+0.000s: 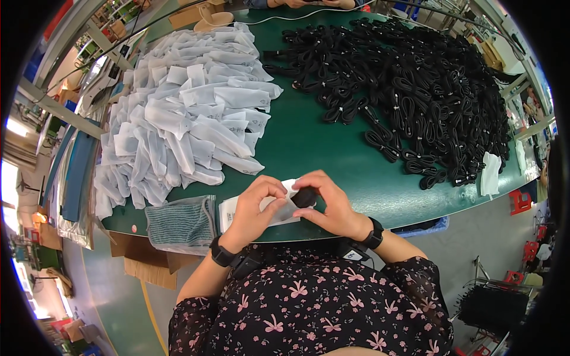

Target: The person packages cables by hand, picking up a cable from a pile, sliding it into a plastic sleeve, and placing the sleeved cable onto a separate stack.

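At the table's near edge, my left hand (256, 209) pinches the mouth of a small whitish plastic bag (284, 212) between thumb and fingers. Opposite it, my right hand (333, 206) curls around a coiled black cable (305, 197), which sits at the bag's opening. How far the cable reaches inside cannot be made out. Under my left hand, the printed end of a white bag or stack of bags (227, 215) sticks out. Just left of that lies a clear plastic bag holding a grey-green ribbed textile (181, 224).
A large heap of filled whitish bags (184, 113) covers the left of the green table (309, 142). Bundled black cables (421, 95) are piled at the right, with a white bag (490, 173) beside them. Another person's hands (314, 3) show at the far edge.
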`<action>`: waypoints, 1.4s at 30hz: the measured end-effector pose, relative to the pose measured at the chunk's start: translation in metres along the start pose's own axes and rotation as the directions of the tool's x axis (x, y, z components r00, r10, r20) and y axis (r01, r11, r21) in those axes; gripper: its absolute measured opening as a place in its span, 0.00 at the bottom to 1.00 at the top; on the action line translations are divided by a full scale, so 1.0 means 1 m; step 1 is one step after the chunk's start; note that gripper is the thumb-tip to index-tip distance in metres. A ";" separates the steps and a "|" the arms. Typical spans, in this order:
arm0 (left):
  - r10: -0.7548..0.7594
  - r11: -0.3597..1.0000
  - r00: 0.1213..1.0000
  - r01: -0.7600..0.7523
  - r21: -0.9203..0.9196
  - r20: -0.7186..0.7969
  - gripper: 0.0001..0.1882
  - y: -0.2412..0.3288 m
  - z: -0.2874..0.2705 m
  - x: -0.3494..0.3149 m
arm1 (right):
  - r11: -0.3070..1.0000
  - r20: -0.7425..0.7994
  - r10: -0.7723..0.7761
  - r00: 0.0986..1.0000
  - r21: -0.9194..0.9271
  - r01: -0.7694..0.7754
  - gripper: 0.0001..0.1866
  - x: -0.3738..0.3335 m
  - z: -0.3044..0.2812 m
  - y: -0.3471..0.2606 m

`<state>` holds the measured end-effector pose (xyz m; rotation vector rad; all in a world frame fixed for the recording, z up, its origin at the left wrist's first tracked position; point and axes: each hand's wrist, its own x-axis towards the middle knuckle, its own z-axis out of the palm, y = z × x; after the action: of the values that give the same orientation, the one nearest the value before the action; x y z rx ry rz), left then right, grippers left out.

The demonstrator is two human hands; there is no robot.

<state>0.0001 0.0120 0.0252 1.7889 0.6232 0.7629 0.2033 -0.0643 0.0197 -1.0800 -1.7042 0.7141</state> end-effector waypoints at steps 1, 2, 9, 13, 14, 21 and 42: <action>-0.092 0.983 0.996 0.092 -0.158 0.006 0.04 0.004 -0.002 0.001 | 0.997 -0.098 -0.020 0.995 0.068 0.026 0.22 0.003 0.004 -0.003; -0.181 0.933 0.983 0.180 -0.311 0.027 0.03 0.005 -0.004 0.002 | 0.989 -0.197 -0.033 0.980 0.132 0.059 0.23 0.006 0.006 -0.006; -0.188 0.751 0.978 0.200 -0.629 0.086 0.04 0.010 -0.013 0.011 | 0.980 -0.110 -0.198 0.974 -0.053 0.193 0.22 0.025 -0.005 -0.026; -0.178 0.753 0.978 0.207 -0.625 0.111 0.05 0.015 -0.011 0.014 | 0.968 -0.126 -0.250 0.960 -0.060 0.244 0.21 0.028 -0.012 -0.043; -0.182 0.759 0.976 0.218 -0.614 0.121 0.05 0.017 -0.014 0.013 | 0.963 -0.130 -0.270 0.954 -0.063 0.264 0.20 0.030 -0.016 -0.048; -0.086 0.911 0.872 -0.127 -0.392 -0.483 0.15 0.040 -0.139 0.055 | 0.817 -0.308 -0.166 0.937 -0.574 -0.044 0.13 0.027 -0.079 -0.010; 0.123 0.841 0.992 -0.099 0.531 -0.010 0.04 -0.036 0.028 -0.012 | 0.676 -0.304 0.232 0.924 -0.633 -0.378 0.08 -0.046 -0.079 0.035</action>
<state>0.0110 -0.0022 -0.0183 2.3394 0.8224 0.7552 0.2953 -0.0918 0.0004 -1.9286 -1.6516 0.1252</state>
